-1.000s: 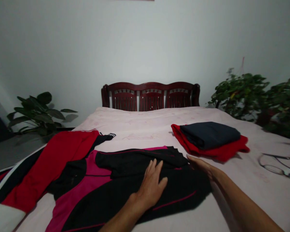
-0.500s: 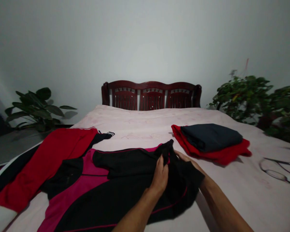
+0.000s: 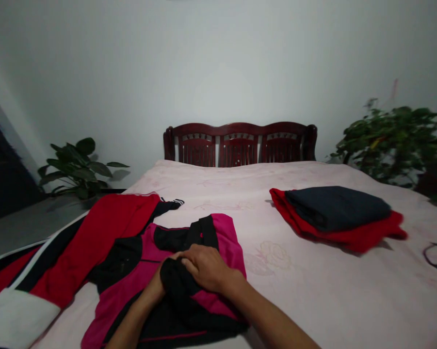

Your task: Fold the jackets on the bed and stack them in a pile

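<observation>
A black and pink sports top (image 3: 125, 305) lies on the bed in front of me, its lower part folded back over its middle. My right hand (image 3: 207, 266) is closed on the folded edge from above, with its fingers curled over the black cloth. Close against it, my left hand (image 3: 159, 278) grips the same fold from the left, and most of its fingers are hidden by cloth and by the other hand. The pink panel turned up at the right stands out beside my right hand. The top's black upper end overlaps a red and navy garment.
The red and navy garment (image 3: 105, 228) with white trim is spread along the left edge. To the right, a folded dark navy garment (image 3: 340, 208) rests on a folded red one (image 3: 364, 240). Glasses (image 3: 436, 259) lie at far right on the pale pink bedsheet (image 3: 313, 295). Plants flank the bed.
Both hands have moved left with the lower end of the top, folding it back over its body. The view has turned slightly left, so the room appears shifted right.
</observation>
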A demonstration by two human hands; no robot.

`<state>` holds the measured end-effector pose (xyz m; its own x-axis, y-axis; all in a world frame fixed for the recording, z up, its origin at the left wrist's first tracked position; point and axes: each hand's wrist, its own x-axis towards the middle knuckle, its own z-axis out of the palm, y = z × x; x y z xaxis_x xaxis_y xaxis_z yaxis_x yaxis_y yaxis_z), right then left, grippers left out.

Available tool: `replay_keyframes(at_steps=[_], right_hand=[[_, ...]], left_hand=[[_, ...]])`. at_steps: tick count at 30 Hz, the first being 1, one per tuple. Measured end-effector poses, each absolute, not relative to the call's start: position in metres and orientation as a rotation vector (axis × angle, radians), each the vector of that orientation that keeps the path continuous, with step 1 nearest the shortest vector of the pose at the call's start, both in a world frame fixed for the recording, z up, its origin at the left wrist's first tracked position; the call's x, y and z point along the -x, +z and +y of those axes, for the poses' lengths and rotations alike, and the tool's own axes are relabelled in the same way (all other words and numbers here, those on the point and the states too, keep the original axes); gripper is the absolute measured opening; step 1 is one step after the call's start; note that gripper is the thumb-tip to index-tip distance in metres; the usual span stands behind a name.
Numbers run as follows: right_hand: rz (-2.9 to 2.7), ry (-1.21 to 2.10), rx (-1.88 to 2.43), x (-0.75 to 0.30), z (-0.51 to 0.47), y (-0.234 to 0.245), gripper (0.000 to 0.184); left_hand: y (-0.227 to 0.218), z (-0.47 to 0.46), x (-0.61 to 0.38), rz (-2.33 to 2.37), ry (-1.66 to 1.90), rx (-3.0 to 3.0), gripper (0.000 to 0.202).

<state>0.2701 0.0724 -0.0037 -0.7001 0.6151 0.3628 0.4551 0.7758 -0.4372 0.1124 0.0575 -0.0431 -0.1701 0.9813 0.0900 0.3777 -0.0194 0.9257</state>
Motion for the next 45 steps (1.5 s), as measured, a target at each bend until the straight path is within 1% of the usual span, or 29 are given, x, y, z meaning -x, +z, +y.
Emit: replay_keyframes(at_steps=[2, 3, 5, 7, 9, 11, 14, 17, 18, 19, 21, 22, 25, 27, 29, 31, 32, 34, 36, 37, 38, 40, 42, 45], right_hand=[[-2.305, 0.382, 0.777, -0.282, 0.069, -0.011, 0.03], [-2.185, 0.349, 0.826, -0.29, 0.069, -0.012, 0.031], [-1.959, 0.272, 0.99, -0.307, 0.072, -0.01, 0.033], [-1.841, 0.205, 1.166, -0.32, 0.078, -0.006, 0.037], [-1.831, 0.168, 1.316, -0.326, 0.083, -0.006, 0.041], [-1.883, 0.191, 1.418, -0.327, 0.087, -0.011, 0.042], [-1.978, 0.343, 1.395, -0.323, 0.089, -0.026, 0.043], [-1.945, 0.512, 1.265, -0.319, 0.09, -0.036, 0.046], [-1.906, 0.552, 1.228, -0.318, 0.091, -0.036, 0.046], [-1.859, 0.585, 1.201, -0.319, 0.092, -0.035, 0.046], [-1.773, 0.622, 1.181, -0.32, 0.093, -0.03, 0.046], [-1.746, 0.619, 1.188, -0.321, 0.093, -0.027, 0.046], [-1.773, 0.505, 1.234, -0.322, 0.09, -0.024, 0.05], [-1.911, 0.398, 1.264, -0.319, 0.087, -0.028, 0.051], [-2.12, 0.358, 1.29, -0.316, 0.086, -0.035, 0.051], [-2.28, 0.402, 1.293, -0.314, 0.087, -0.044, 0.048], [-2.289, 0.435, 1.289, -0.315, 0.089, -0.047, 0.047], [-2.121, 0.483, 1.329, -0.32, 0.095, -0.053, 0.047], [-1.792, 0.578, 1.422, -0.329, 0.102, -0.057, 0.055], [-1.617, 0.676, 1.468, -0.335, 0.104, -0.058, 0.061], [-1.457, 0.81, 1.491, -0.34, 0.105, -0.059, 0.068], [-1.211, 1.148, 1.431, -0.348, 0.103, -0.058, 0.076], [-1.078, 1.514, 1.242, -0.351, 0.095, -0.054, 0.073], [-0.926, 1.929, 0.993, -0.345, 0.083, -0.047, 0.055]], left_hand=[[-0.04, 0.053, -0.084, 1.616, 1.124, -1.393, 0.025], [-0.036, 0.051, -0.075, 1.628, 1.121, -1.37, 0.027], [-0.021, 0.046, -0.071, 1.702, 1.135, -1.434, 0.033], [-0.001, 0.038, -0.084, 1.791, 1.097, -1.639, 0.035], [0.016, 0.028, -0.109, 1.877, 0.944, -1.874, 0.035], [0.024, 0.021, -0.136, 1.961, 0.718, -2.049, 0.037], [0.015, 0.022, -0.164, 2.02, 0.47, -2.196, 0.042], [-0.002, 0.035, -0.167, 2.034, 0.467, -2.09, 0.055], [-0.006, 0.039, -0.165, 2.017, 0.49, -2.028, 0.054], [-0.009, 0.043, -0.161, 1.986, 0.512, -1.98, 0.048], [-0.009, 0.046, -0.152, 1.911, 0.55, -1.941, 0.03], [-0.008, 0.045, -0.147, 1.891, 0.578, -1.936, 0.026], [-0.005, 0.031, -0.13, 1.9, 0.784, -1.881, 0.028], [-0.009, 0.018, -0.12, 1.936, 0.818, -1.865, 0.025], [-0.017, 0.008, -0.114, 2.025, 0.631, -1.899, 0.022], [-0.024, 0.003, -0.113, 2.114, 0.377, -1.95, 0.024], [-0.026, 0.001, -0.114, 2.15, 0.302, -1.98, 0.027], [-0.026, 0.0, -0.117, 2.204, 0.286, -2.083, 0.038], [-0.025, -0.001, -0.122, 2.193, 0.39, -2.242, 0.051], [-0.025, -0.002, -0.125, 2.156, 0.463, -2.326, 0.054], [-0.027, -0.003, -0.128, 2.1, 0.535, -2.402, 0.055], [-0.038, -0.005, -0.133, 1.979, 0.656, -2.493, 0.049], [-0.053, -0.006, -0.138, 1.931, 0.724, -2.487, 0.043], [-0.073, -0.004, -0.145, 1.954, 0.754, -2.369, 0.046]])
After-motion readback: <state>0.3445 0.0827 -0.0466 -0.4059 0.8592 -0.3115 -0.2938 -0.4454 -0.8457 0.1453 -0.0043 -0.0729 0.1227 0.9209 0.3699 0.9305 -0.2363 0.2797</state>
